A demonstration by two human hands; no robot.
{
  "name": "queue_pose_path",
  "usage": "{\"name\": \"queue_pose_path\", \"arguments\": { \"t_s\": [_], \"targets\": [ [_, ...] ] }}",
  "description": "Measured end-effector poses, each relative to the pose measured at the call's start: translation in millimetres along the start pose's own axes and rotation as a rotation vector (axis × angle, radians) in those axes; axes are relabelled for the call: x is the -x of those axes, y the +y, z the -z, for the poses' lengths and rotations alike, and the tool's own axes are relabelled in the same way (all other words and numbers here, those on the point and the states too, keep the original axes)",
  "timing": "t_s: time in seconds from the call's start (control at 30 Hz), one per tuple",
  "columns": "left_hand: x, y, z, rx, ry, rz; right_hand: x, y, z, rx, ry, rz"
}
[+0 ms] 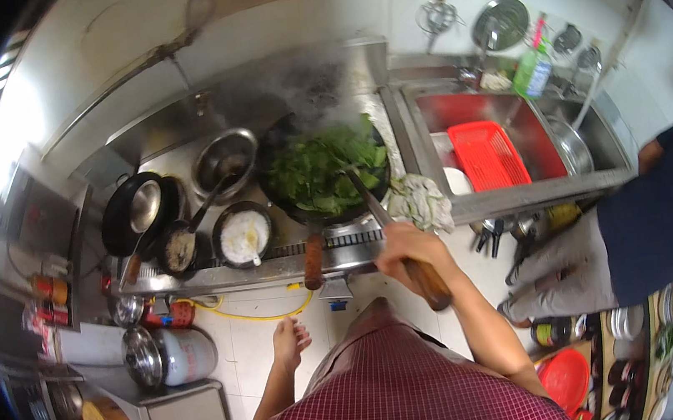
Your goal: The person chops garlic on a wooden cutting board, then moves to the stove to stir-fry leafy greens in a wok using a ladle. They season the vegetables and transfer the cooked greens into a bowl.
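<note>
My right hand [417,250] grips the wooden handle of a metal cooking spatula or ladle [370,198]. Its far end reaches into leafy greens [322,167] in a large dark wok [266,188], where the greens partly hide it. Steam rises over the back of the wok and blurs what lies behind. The wok's wooden handle [313,260] points toward me, with neither hand on it. My left hand [290,343] hangs below the stove's front edge, holding nothing, its fingers loosely curled and somewhat apart. A crumpled cloth [419,203] lies just right of the wok.
Left of the wok are a metal bowl [225,164], a bowl of white granules [244,236], a ladle in a seasoning bowl [179,249] and a black pan [116,215]. A red basket [489,155] sits in the sink [525,102]. Another person [665,214] stands at right.
</note>
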State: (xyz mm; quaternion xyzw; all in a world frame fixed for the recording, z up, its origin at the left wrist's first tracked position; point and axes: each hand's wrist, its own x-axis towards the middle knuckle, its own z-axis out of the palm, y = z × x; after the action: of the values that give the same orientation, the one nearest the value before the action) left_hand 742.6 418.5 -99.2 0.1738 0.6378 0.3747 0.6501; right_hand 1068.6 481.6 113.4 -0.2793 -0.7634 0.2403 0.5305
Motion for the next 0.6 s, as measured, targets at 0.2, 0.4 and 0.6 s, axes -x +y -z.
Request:
{"name": "queue_pose_path", "arguments": {
  "t_s": [0.2,0.4,0.6],
  "targets": [
    [13,-60,69,-0.135,0.239,0.114,-25,23,-18,0.030,-0.045,-0.060],
    [4,-99,113,-0.070,0.355,0.177,-79,23,41,-0.058,0.649,-0.122],
    [-13,-100,120,-0.093,0.301,0.193,-113,73,9,-0.177,1.061,0.000]
  ]
}}
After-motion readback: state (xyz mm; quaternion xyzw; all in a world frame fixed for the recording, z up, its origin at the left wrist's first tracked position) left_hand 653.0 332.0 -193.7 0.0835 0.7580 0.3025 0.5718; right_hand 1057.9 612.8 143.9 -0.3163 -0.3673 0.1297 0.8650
